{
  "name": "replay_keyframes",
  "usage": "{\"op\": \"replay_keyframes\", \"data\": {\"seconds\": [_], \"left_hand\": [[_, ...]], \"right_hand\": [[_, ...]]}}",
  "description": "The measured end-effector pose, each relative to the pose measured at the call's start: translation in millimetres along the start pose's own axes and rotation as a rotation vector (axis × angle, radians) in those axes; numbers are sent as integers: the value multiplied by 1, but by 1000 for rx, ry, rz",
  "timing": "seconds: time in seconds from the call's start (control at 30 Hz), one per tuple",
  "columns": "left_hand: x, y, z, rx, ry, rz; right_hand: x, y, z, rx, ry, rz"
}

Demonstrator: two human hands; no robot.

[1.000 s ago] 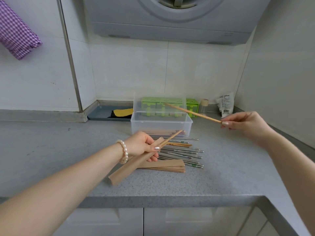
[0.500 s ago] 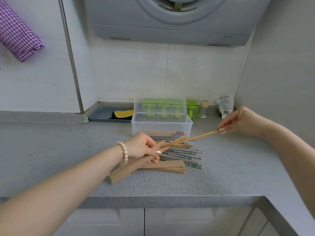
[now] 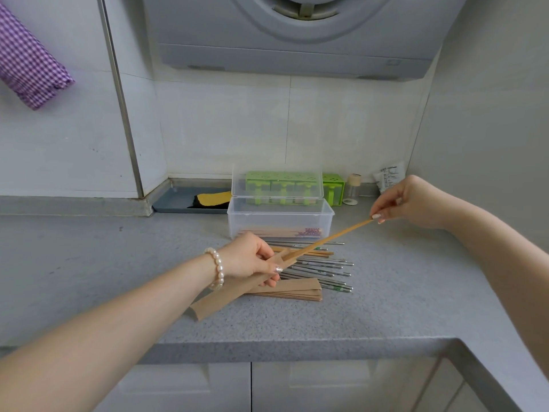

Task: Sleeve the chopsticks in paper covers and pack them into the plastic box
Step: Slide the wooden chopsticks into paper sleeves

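**Wooden chopstick entering a paper sleeve above the counter**

A wooden chopstick (image 3: 328,239) slants from the near left up to the far right, its lower end inside the open mouth of a brown paper cover (image 3: 237,288). The right hand (image 3: 411,203) pinches the chopstick's upper end between thumb and fingertips, the other fingers curled. The left hand (image 3: 252,258) grips the cover near its open end, thumb on top and fingers wrapped beneath, so the sleeve hangs tilted, its closed end low and near the counter's front edge. Whether a second chopstick already lies inside the sleeve cannot be told. A pearl bracelet (image 3: 217,272) circles the left wrist.

Just under the hands, a flat stack of paper covers (image 3: 300,291) lies on the grey speckled counter (image 3: 386,307). Touching its far side is a loose pile of chopsticks (image 3: 323,267), mostly metal ones with a few wooden ones at the far edge. Just beyond the pile stands the clear plastic box (image 3: 279,218), lid raised upright at the back; sleeved chopsticks lie on its floor.

Behind the box, against the wall, sit a green container (image 3: 332,187), a small glass jar (image 3: 353,188) and a white packet (image 3: 390,175). To the far left a grey tray (image 3: 175,200) holds something yellow and black. A purple checked cloth (image 3: 26,63) hangs at the upper left, and a grey appliance (image 3: 297,40) is mounted above.
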State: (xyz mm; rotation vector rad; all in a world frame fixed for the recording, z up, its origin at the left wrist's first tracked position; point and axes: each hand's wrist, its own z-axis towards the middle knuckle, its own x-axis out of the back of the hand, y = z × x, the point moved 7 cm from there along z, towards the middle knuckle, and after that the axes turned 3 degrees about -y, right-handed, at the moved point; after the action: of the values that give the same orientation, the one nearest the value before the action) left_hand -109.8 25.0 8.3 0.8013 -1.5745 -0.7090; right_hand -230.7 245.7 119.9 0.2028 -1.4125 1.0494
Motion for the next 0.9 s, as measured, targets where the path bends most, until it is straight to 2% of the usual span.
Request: {"op": "replay_keyframes", "data": {"seconds": [0.23,0.43,0.9], "left_hand": [[-11,13,1,-49,-75,-83],[-13,12,2,-30,-67,-127],[-14,1,3,29,-55,-149]], "right_hand": [[-32,-18,6,33,-112,47],[-64,-25,16,13,-113,423],[-126,-52,19,20,-258,673]]}}
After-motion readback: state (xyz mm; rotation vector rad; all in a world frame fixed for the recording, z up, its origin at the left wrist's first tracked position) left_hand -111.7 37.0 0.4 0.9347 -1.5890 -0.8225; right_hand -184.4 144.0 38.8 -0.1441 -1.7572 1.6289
